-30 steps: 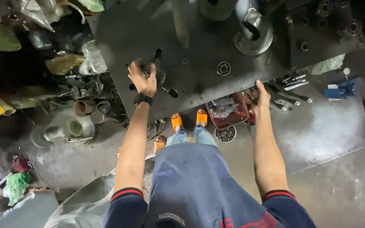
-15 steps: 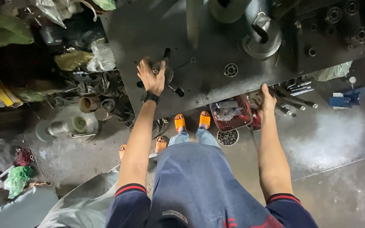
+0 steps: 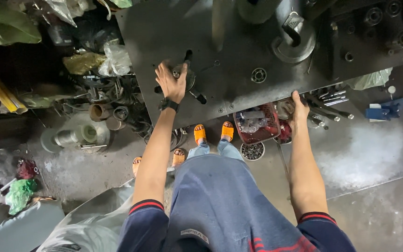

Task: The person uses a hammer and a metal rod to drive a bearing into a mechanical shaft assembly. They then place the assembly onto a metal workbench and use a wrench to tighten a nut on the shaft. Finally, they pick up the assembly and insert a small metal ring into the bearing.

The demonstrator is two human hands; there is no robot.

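We see the left hand point(image 3: 171, 83) resting on the spoked handwheel point(image 3: 186, 77) that sits on the dark steel worktop point(image 3: 239, 42), near its left edge. The fingers of this hand lie spread and loosely curved over the hub, wide rather than clenched, with the palm against the wheel; a black watch band shows at the wrist. Compared with the frame half a second earlier, the hand sits at the same wheel and its fingers have settled lower onto the hub; one second ago they were closed more tightly around it.

The right hand point(image 3: 298, 108) rests at the near edge of the worktop, right of centre. Its fingers point away from us and lie against the edge; we cannot tell whether they grip anything. One second ago this hand lay lower, beside the red tray point(image 3: 257, 125); it has since risen to the edge.

The red tray, filled with small metal parts, sits below the worktop edge, just left of the right hand. A round tin of small parts point(image 3: 252, 150) lies on the floor near it. Loose wrenches point(image 3: 330, 100) lie to the right of the hand. Orange sandals point(image 3: 213, 132) show on the floor between the arms.
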